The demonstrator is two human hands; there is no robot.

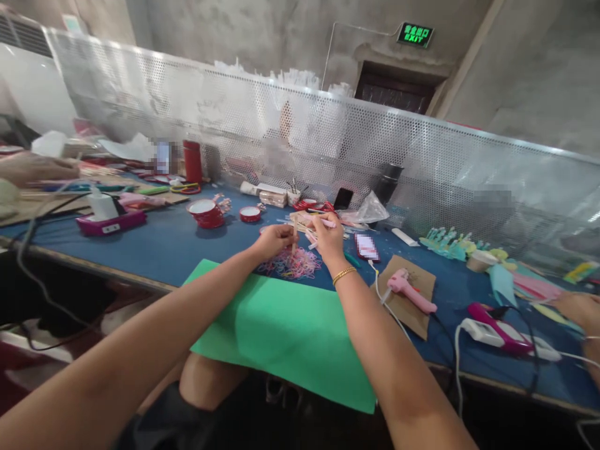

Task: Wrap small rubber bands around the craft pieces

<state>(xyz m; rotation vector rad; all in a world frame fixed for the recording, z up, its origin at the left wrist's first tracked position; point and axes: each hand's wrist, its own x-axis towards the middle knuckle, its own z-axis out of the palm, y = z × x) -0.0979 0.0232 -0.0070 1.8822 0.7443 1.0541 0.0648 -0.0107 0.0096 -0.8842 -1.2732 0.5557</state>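
My left hand pinches a thin flat wooden-looking stick, held upright. Just to its right, my right hand is closed around a slim pink pen-like stick; its exact kind is too small to tell. Beneath both hands lies a loose heap of thin multicoloured bands or strings on the blue table. Behind the fingers, several pale sticks lie partly hidden. A green sheet hangs over the table's front edge and across my lap, under my forearms.
Right of me, a pink glue gun rests on cardboard, near a phone on a cable. Red-sided rolls stand left. Power strips with cords flank me. Co-workers' hands show at both sides. A perforated metal screen stands behind.
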